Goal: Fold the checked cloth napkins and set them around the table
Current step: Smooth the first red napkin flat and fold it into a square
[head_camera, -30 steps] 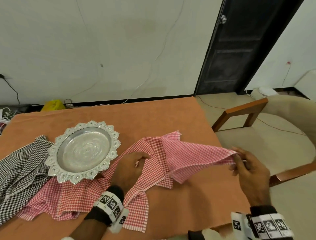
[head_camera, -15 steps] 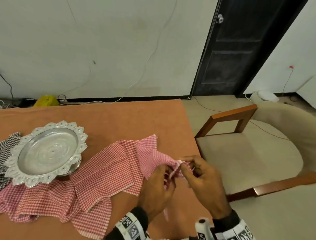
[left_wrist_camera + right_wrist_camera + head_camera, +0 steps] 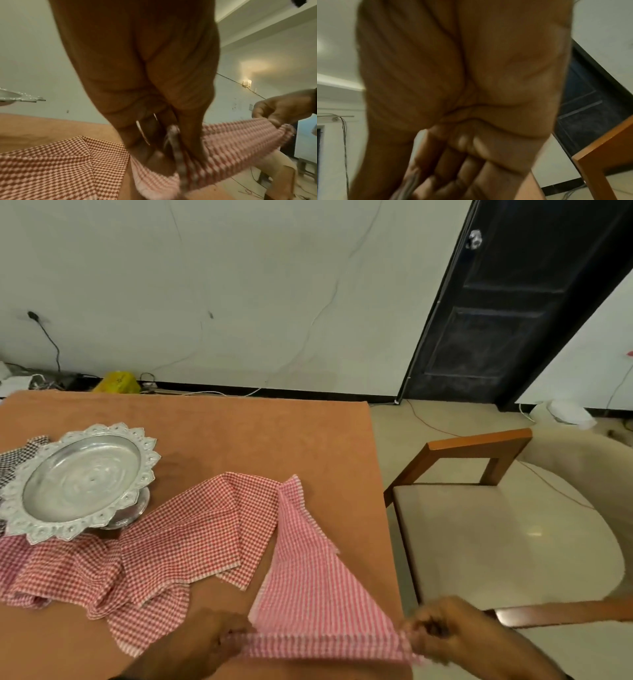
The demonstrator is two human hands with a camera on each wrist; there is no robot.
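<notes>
A red-and-white checked napkin (image 3: 308,583) is stretched taut near the table's front right corner, its far point lying on the table. My left hand (image 3: 219,642) pinches its near left corner and my right hand (image 3: 431,635) pinches its near right corner. In the left wrist view the left hand (image 3: 171,142) has curled fingers clamping the napkin (image 3: 231,146), and the right hand (image 3: 278,115) holds the other end. The right wrist view shows the right hand (image 3: 440,175) with fingers curled; cloth there is a blur. More red checked napkins (image 3: 164,546) lie crumpled on the table.
A scalloped silver pedestal tray (image 3: 34,529) stands at the left on the orange table (image 3: 239,436). A black-and-white checked cloth (image 3: 17,460) lies behind it. A wooden chair with a cream seat (image 3: 496,542) stands right of the table. A dark door (image 3: 513,313) is beyond.
My hands, close together on the napkin half a second ago, have pulled apart toward me, stretching its near edge taut. The head view has swung a little to the left.
</notes>
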